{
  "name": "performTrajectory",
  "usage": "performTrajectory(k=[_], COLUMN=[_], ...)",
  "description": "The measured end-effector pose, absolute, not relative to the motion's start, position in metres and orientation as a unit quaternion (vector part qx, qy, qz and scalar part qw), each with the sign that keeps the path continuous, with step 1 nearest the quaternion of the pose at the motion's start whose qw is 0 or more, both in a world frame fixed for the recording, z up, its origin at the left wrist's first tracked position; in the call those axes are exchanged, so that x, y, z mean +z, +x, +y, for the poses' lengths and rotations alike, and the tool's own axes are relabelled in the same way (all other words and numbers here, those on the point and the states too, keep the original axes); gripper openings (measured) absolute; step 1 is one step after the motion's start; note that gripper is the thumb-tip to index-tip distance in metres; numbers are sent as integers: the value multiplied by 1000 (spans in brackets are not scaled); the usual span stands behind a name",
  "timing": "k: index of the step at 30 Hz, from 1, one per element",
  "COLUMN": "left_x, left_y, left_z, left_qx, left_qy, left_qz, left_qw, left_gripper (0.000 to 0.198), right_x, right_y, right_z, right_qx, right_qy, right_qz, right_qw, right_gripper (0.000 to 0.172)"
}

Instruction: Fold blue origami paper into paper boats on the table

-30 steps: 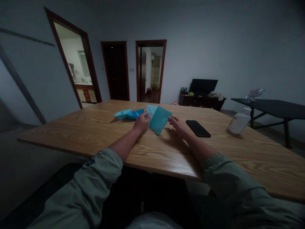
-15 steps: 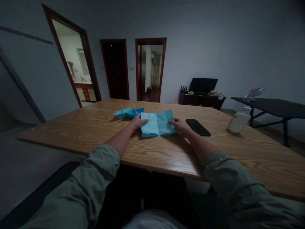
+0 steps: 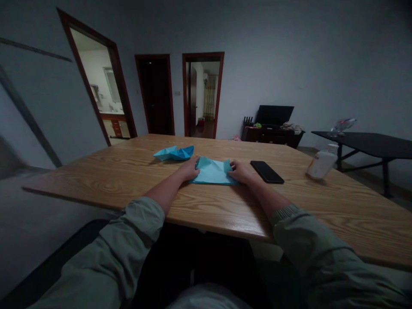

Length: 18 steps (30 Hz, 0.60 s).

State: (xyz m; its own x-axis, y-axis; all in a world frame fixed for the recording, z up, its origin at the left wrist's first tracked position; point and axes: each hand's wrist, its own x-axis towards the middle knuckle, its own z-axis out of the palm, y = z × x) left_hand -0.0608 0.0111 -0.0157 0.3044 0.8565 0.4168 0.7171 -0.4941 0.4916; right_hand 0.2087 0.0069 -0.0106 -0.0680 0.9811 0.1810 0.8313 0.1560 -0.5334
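Note:
A light blue sheet of creased paper [image 3: 213, 172] lies low on the wooden table in front of me, its far edge bent up. My left hand [image 3: 189, 168] grips its left side, thumb on top. On the opposite side, my right hand [image 3: 240, 171] has its fingers closed round the raised corner. Just beyond my left hand sit two folded paper boats, a light blue one [image 3: 165, 153] and a darker blue one [image 3: 182, 153], touching each other.
A black phone [image 3: 267, 171] lies right of my right hand. Farther right stands a whitish translucent bottle [image 3: 322, 163] on the wooden table [image 3: 135, 171]. Behind are a TV [image 3: 275, 114] on a dark cabinet and a black table [image 3: 373, 141].
The paper has gone from tilted up with its creases facing me to lying lower and flatter, its far edge folded up. Both hands have shifted their hold along its sides.

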Motion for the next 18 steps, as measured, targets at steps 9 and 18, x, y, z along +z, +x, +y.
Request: performTrajectory(k=[9,18], left_x=[-14,-16], left_y=[-55,-56], left_z=[16,19], left_qx=[413,526], left_qy=[740,638], left_qz=[493,434], left_qw=[198,358], left_gripper=[62,48], right_x=[-3,-8], right_y=[204,201], right_z=[4,1], right_qx=[196,441], right_qy=[-624,-480], right_qz=[-688,-605], right_qw=[315,457], right_gripper=[22,31])
